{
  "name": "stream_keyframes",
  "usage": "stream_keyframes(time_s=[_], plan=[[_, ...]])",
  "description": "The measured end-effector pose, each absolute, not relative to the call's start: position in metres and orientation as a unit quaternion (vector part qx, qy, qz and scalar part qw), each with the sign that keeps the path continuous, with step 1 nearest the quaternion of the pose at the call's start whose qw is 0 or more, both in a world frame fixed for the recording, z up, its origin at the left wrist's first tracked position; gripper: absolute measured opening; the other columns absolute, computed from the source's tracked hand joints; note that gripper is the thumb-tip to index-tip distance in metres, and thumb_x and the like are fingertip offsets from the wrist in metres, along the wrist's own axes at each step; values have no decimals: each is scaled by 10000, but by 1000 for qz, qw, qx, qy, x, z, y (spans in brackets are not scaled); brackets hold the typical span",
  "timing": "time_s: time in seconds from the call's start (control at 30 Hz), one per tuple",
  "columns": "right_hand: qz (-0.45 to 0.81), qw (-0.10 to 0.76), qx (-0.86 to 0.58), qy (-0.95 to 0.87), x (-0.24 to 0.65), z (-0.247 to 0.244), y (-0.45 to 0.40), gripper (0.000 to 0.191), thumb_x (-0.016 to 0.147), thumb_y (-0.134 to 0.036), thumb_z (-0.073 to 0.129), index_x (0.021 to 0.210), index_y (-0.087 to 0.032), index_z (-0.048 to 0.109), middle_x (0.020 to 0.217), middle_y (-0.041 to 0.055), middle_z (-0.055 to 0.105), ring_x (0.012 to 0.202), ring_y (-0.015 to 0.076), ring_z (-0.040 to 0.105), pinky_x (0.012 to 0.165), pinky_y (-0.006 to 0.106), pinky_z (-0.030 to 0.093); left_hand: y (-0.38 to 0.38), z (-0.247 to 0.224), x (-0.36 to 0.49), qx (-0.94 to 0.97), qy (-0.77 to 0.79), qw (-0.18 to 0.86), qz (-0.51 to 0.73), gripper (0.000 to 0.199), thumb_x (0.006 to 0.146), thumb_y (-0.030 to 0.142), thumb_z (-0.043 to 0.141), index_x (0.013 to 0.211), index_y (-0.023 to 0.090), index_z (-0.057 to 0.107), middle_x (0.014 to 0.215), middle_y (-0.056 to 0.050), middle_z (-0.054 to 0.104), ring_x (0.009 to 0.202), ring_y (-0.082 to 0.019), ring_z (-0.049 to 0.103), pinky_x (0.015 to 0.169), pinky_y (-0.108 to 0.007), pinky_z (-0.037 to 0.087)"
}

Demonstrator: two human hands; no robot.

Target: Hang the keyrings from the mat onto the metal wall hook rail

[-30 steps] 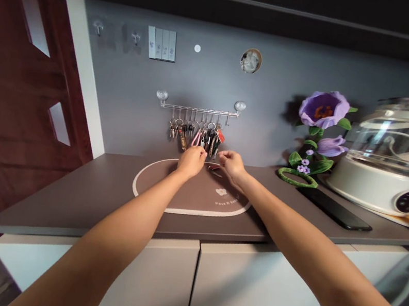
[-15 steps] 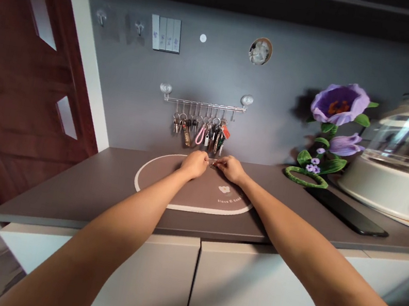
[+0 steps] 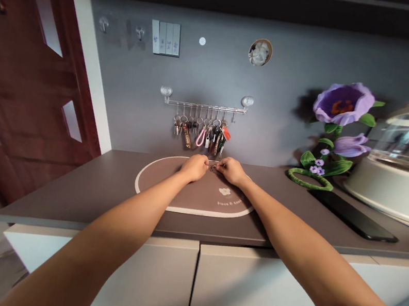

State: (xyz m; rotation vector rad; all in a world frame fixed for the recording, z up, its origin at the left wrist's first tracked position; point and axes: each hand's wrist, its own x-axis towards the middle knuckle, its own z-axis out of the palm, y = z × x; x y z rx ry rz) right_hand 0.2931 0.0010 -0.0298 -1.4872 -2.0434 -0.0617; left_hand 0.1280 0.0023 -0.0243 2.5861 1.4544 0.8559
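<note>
My left hand (image 3: 196, 167) is closed over the back part of a brown oval mat (image 3: 161, 179) with a pale rim, its fingers curled; what they grip is too small to make out. Close beside it on the right, my right hand (image 3: 230, 171) pinches a small metal ring (image 3: 213, 168), which shows in the narrow gap between both hands. Just beyond the hands, several bunches of keys (image 3: 214, 136) hang from a clear hook rail (image 3: 206, 106) on the grey wall. A pink loop (image 3: 201, 136) and a red tag (image 3: 226, 133) are among them.
On the right of the brown counter (image 3: 78, 179) lie a black phone (image 3: 353, 214), a purple crocheted flower (image 3: 343, 106) with a green ring base (image 3: 310, 179), and a white appliance with a clear dome (image 3: 399, 180). A dark red door (image 3: 11, 63) stands left.
The view has shifted slightly. Both hands stay close together at the back of the mat, with the small metal ring still between them.
</note>
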Motion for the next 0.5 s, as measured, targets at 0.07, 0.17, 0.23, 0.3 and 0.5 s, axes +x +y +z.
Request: stream_keyframes(time_s=[0.07,0.17,0.23,0.3,0.5], plan=[[-12,310,-553,-773,292,-28,-2,111,723,-223,575,690,-175,668,742,41,629,640,122,525,630,207,366,3,-24,128,836,470,24,282,176,760,192,495,863,172,636,906,-82,642,848,-176,574,779,-276,419],[9,330,-548,-768,289,-24,-6,106,718,-218,571,682,-178,663,730,29,632,623,114,525,616,204,367,4,-23,128,836,463,19,296,187,772,212,492,889,170,632,934,-83,636,874,-176,568,793,-277,414],[19,344,-547,-763,288,-22,-8,104,714,-221,570,679,-179,658,734,25,634,621,110,528,613,201,373,3,-21,128,837,452,15,309,184,783,211,481,879,172,633,926,-78,637,884,-174,563,798,-276,410],[23,354,-545,-759,286,-20,-10,104,709,-220,564,685,-177,656,744,24,636,625,109,533,619,202,381,2,-19,128,836,444,12,321,181,792,208,471,861,175,635,910,-73,638,878,-170,561,794,-273,408],[54,396,-533,-746,282,-15,-16,122,703,-235,544,699,-167,646,731,18,638,634,112,546,632,211,395,1,-14,127,840,413,19,352,174,792,211,468,820,177,636,856,-56,641,829,-159,553,755,-257,400]])
